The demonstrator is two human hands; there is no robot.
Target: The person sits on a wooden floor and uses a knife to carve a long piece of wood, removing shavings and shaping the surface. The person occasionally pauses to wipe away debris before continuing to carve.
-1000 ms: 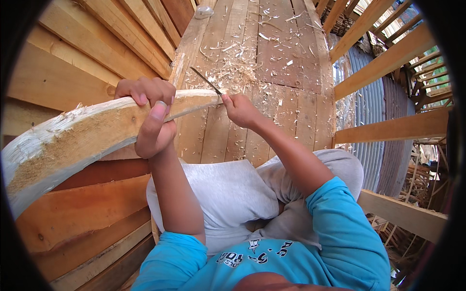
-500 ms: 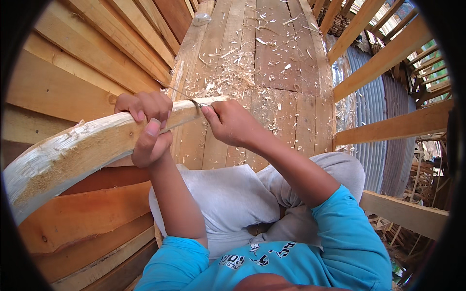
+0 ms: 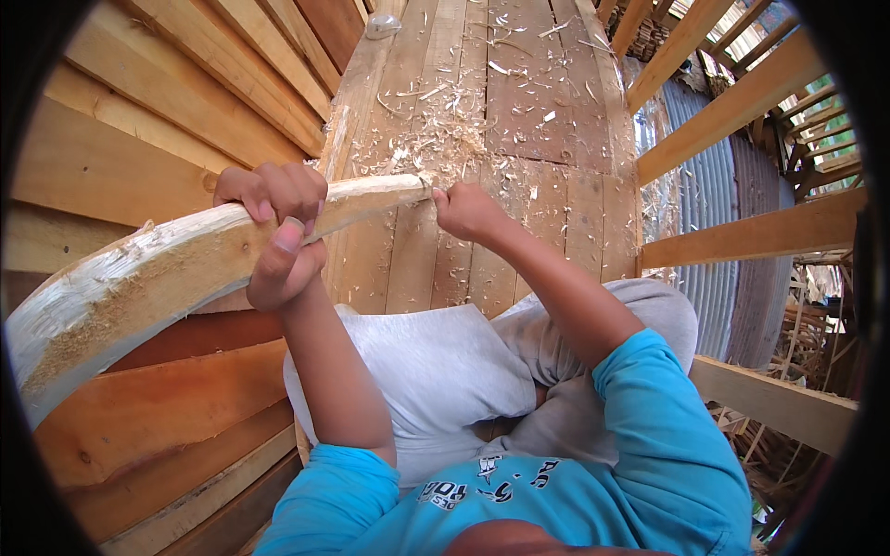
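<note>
A long curved piece of pale wood (image 3: pixel 176 264) comes in from the left edge and narrows to a trimmed tip over the floor. My left hand (image 3: pixel 280 191) is wrapped round it partway along, thumb on the near side and fingers over the top. Beside the tip, my right hand (image 3: pixel 471 213) is closed in a fist on a knife. Only a small dark bit of the blade (image 3: pixel 426 178) shows at the end of the wood; its handle is hidden in the fist.
Curled shavings (image 3: pixel 440 139) are scattered over the plank floor (image 3: pixel 524 227). Stacked boards (image 3: pixel 120 167) line the left side. A wooden rail (image 3: pixel 751 236) and corrugated metal sheets (image 3: pixel 718 306) stand at the right. A small clear object (image 3: pixel 382 26) lies at the far end.
My right hand has drawn the knife rightward along the wood to its tip. The blade, seen across the wood before, is now mostly out of sight. My left hand keeps its hold.
</note>
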